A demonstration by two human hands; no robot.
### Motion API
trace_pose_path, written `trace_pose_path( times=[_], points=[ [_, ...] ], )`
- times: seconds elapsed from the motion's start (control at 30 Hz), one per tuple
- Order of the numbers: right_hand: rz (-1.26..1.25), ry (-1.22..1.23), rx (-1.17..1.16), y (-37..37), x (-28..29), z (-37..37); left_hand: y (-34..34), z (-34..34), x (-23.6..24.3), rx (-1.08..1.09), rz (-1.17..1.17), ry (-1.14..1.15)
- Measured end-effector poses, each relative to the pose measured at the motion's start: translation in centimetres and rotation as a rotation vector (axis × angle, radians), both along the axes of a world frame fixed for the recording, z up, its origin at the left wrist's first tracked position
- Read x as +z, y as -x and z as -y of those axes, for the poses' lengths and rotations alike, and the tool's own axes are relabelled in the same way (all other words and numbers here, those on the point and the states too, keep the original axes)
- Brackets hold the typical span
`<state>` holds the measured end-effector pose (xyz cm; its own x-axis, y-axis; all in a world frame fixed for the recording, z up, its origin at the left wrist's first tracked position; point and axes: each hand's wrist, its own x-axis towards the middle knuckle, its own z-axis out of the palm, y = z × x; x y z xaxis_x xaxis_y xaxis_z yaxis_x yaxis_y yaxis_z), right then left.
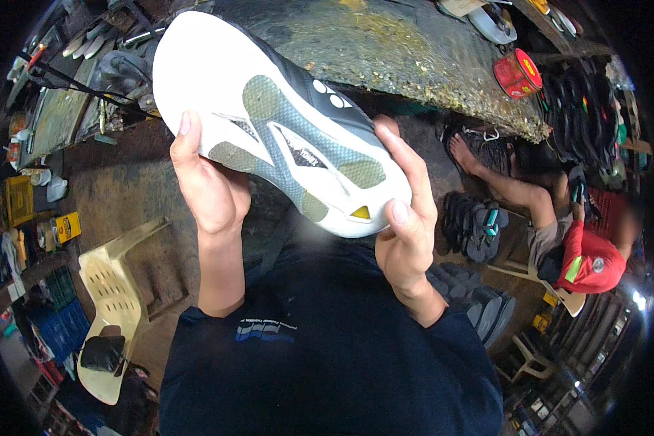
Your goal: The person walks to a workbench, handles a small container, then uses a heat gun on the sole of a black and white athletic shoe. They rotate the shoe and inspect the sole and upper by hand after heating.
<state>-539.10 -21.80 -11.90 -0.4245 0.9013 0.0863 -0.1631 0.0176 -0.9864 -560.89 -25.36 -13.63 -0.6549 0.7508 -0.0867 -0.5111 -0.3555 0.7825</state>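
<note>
A sports shoe [283, 138] is held up in front of me with its sole facing the camera. The sole is white with grey-green textured patches and a small yellow triangle at the heel; part of the black upper shows along its right edge. My left hand [209, 182] grips the forefoot side, its thumb against the sole edge and its fingers hidden behind. My right hand [410, 207] is closed round the heel, thumb on the sole and fingers along the upper. The toe points to the upper left, over the worn workbench [400, 51].
On the bench's right end stands a red can [517, 73]. A beige plastic chair [116, 305] is at left. At right, a person in a red shirt [592, 261] sits near stacked dark slippers [476, 225]. More footwear hangs at the far right, and a yellow crate [18, 200] stands left.
</note>
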Motion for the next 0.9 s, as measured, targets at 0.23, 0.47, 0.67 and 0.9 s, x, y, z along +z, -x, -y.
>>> trace_pose_path(
  times=[0.23,0.47,0.67,0.9],
  points=[
    [0.014,-0.087,0.016,-0.5,0.3,-0.4,0.1,-0.3,-1.4,-0.013,0.132,-0.073],
    [-0.251,0.421,0.054,-0.2,0.0,-0.4,-0.1,-0.1,-0.8,0.033,0.016,0.054],
    [-0.413,0.836,0.043,0.7,-1.4,-0.3,-0.2,0.9,-0.4,-0.119,-0.179,-0.151],
    [-0.567,0.946,0.061,1.0,-1.4,-0.1,-1.2,-0.4,-0.8,-0.295,-0.257,-0.023]
  ],
)
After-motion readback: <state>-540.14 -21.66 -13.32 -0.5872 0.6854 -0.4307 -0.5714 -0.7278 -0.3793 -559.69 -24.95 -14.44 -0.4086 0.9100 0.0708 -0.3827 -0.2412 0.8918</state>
